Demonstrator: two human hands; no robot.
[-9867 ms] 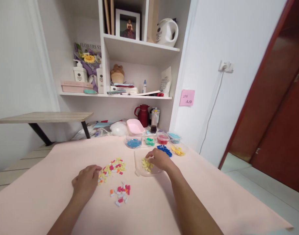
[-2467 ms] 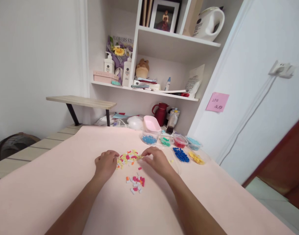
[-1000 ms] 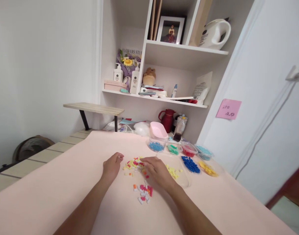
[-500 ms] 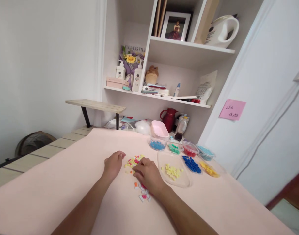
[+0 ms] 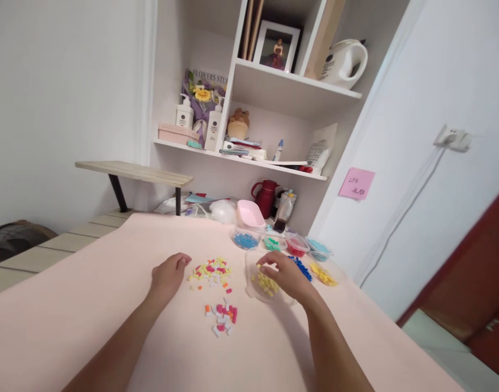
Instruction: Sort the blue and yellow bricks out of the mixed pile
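Note:
My right hand [image 5: 280,272] hovers over a clear plastic lid [image 5: 249,288], thumb and forefinger pinched on a small yellow piece [image 5: 259,265]. Beneath it, inside the lid, lies a heap of pale yellow pieces [image 5: 268,284], partly covered by the hand. My left hand [image 5: 168,276] rests curled on the pink cloth, its fingers closed and their inner side hidden. Just right of it is a mixed pile [image 5: 212,270] of small yellow, red, white and orange brick-like pieces. Nearer to me sits a smaller group [image 5: 223,317] of red, white and orange ones.
Behind the lid stand clear tubs of blue [image 5: 245,239], green [image 5: 273,243], red [image 5: 297,245] and light blue pieces [image 5: 318,247]. Dark blue [image 5: 300,268] and deeper yellow pieces [image 5: 323,274] lie to the right. A pink box [image 5: 250,213], red jug [image 5: 265,198] and bottle [image 5: 285,212] stand at the back.
My right hand has gone from the mixed pile over to the lid, with a yellow piece in its fingertips. The left hand keeps its place beside the pile. The view has shifted slightly.

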